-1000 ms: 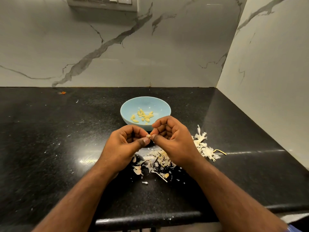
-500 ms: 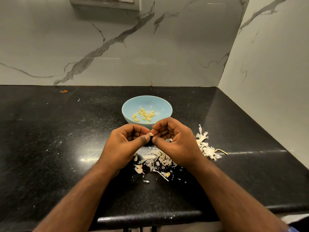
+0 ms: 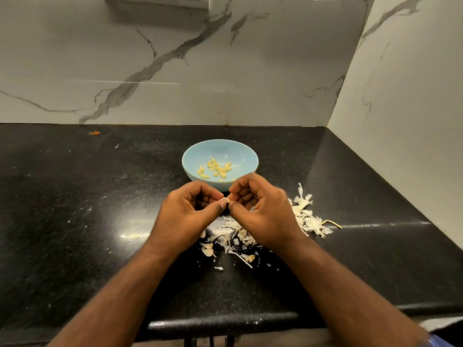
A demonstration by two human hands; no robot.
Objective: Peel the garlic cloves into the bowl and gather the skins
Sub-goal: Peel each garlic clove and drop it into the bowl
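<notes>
Far to the left, near the worktop's [image 3: 75, 209] back edge, lies a small orange scrap [image 3: 95, 133]. My left hand [image 3: 186, 216] hangs above the middle of the worktop, fingers curled, thumb and forefinger pinching one end of a garlic clove [image 3: 226, 200]. The clove is small and mostly hidden between my fingertips, so I cannot tell how much skin is left on it. Just behind my hands, toward the back edge, stands the blue bowl [image 3: 240, 152] with a small heap of peeled cloves [image 3: 215, 169] at its bottom. Under my hands, toward the front edge, lie scattered skins [image 3: 233, 242], and a few pieces [image 3: 208, 250] among them that may be unpeeled cloves. My right hand [image 3: 265, 214] meets the left, fingers curled, thumb and forefinger nipping the clove's other end. Right of that wrist lies a second heap of white skins [image 3: 307, 216] with a thin yellowish stalk [image 3: 332, 222] at its right edge.
</notes>
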